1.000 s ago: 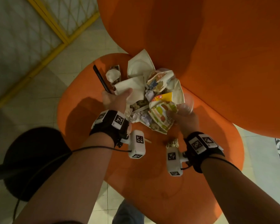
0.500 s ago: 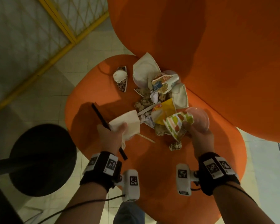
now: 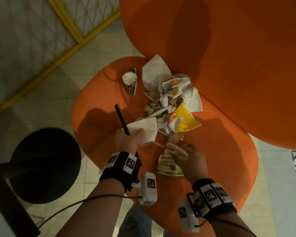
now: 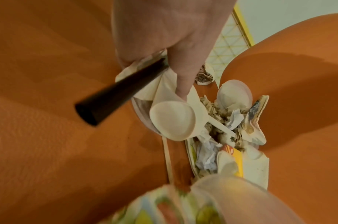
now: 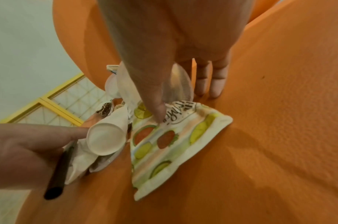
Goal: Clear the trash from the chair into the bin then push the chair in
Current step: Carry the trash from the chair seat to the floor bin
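On the orange chair seat [image 3: 220,168] lies a trash pile [image 3: 167,103]: flattened paper cups, crumpled paper and a yellow wrapper [image 3: 184,120]. My left hand [image 3: 128,141] grips a crushed white paper cup [image 3: 145,129] together with a black straw [image 3: 120,118], just left of the pile. The left wrist view shows the same cup [image 4: 171,121] and straw [image 4: 116,97] in the curled fingers. My right hand [image 3: 183,151] pinches a flattened fruit-patterned cup [image 5: 173,144] and a clear plastic lid [image 5: 179,84] under its thumb, low over the seat's front part.
The chair's orange backrest [image 3: 229,65] rises right behind the pile. A small crumpled cup [image 3: 129,78] lies apart at the seat's far left. A black round base [image 3: 44,165] with a dark pole stands on the tiled floor at left. A yellow-framed lattice panel [image 3: 67,28] runs along the far left.
Both hands have drawn back from the pile toward me. The left brought the white cup and straw along. The right carried the patterned cup and lid down and left, close to the seat.
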`<state>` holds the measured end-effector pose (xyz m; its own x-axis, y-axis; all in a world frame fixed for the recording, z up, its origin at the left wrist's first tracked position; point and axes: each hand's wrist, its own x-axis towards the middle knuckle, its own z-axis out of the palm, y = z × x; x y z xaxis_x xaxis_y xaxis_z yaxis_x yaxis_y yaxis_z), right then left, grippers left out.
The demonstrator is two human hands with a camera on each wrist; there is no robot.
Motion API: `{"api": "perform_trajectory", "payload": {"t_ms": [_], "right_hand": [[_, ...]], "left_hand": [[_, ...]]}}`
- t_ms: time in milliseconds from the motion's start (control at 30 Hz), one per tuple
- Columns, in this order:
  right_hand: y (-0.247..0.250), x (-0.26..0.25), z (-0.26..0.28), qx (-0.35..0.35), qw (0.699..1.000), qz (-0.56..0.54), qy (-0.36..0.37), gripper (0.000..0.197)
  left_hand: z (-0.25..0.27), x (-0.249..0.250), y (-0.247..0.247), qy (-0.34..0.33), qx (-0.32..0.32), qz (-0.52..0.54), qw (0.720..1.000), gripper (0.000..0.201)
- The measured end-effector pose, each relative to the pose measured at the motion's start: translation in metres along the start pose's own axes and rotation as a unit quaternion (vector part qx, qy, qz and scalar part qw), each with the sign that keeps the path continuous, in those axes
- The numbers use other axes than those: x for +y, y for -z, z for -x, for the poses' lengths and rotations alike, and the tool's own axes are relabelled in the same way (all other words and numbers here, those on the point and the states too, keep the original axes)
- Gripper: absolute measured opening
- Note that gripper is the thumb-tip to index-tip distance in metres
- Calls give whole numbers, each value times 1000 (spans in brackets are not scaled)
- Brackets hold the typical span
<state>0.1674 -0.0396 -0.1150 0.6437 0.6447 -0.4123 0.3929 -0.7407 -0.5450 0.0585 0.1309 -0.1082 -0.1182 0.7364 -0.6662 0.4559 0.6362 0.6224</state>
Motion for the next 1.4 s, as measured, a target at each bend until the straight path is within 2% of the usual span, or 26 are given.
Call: {"api": "perform_trajectory", "payload": {"t_ms": [100, 200, 267, 400, 633, 733, 933, 1100, 1167, 1300, 1400], "right_hand": [[2, -9, -9, -12, 1000, -5, -22, 26], [7, -17, -14, -46, 999, -2, -30, 30], [8, -17, -17, -64, 997, 4, -34, 34], [7, -13, -21, -99, 994, 32, -33, 37], [14, -15, -14, -127, 991, -14, -26, 31], [18, -12, -12, -139, 990, -33, -24, 35], [18, -5, 0, -120, 969, -180, -115, 38], [28, -9, 23, -133, 961, -231, -69, 34], [28, -9, 35, -143, 954, -252, -75, 29], [17, -14, 65, -194, 954, -224, -37, 20], [-11, -21, 94, -291, 941, -168, -31, 16]], "left_hand": [[2, -1, -5, -15, 15, -49, 999, 67], [8, -4, -11, -32, 21, -147, 988, 75], [11, -7, -14, -25, 11, -158, 987, 77], [14, -11, -17, -20, 6, -97, 995, 73], [19, -17, -18, -8, -18, 25, 999, 61], [23, -19, -12, -19, -38, 62, 997, 58], [38, -18, 4, -65, -68, 101, 990, 48], [58, -32, 29, -103, -68, 163, 979, 36], [70, -44, 42, -106, -63, 190, 974, 31], [90, -90, 72, -64, -29, 241, 968, 36], [103, -136, 110, -15, -2, 282, 959, 34]]}}
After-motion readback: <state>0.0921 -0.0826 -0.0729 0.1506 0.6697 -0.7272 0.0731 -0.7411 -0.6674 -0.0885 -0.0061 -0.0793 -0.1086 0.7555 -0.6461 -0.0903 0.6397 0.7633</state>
